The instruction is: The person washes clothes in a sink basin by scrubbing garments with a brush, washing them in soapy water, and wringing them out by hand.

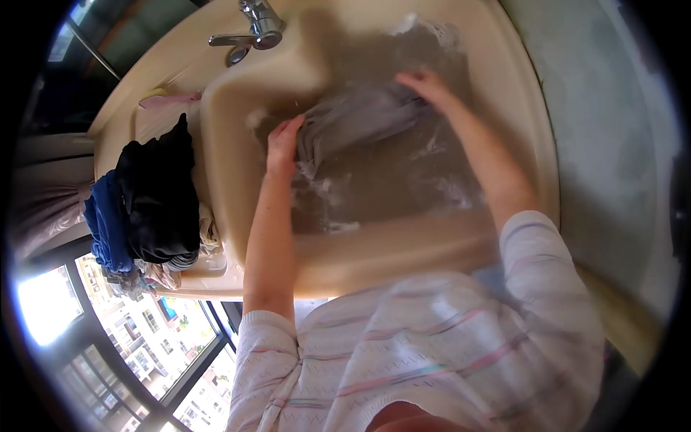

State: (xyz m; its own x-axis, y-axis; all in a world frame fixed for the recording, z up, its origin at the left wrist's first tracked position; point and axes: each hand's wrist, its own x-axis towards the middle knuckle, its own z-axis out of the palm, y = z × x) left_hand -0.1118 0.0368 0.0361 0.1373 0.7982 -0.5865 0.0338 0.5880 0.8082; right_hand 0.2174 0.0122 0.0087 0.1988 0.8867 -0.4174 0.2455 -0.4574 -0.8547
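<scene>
A wet grey garment (360,124) stretches across the murky, soapy water in the basin. My left hand (283,144) grips its left end, with the fingertips at the cloth's edge. At the upper right end, my right hand (430,88) has hold of the same garment; motion blurs its fingers a little. Folds of the cloth lie at the water's surface, and its underside is hidden. Patches of white suds float around it.
The beige sink (360,255) surrounds the water. A chrome faucet (260,25) stands on its far rim. Black clothes (158,194) and blue clothes (108,223) are heaped on the washboard side at left. Windows (155,338) are at lower left, a pale wall (604,108) at right.
</scene>
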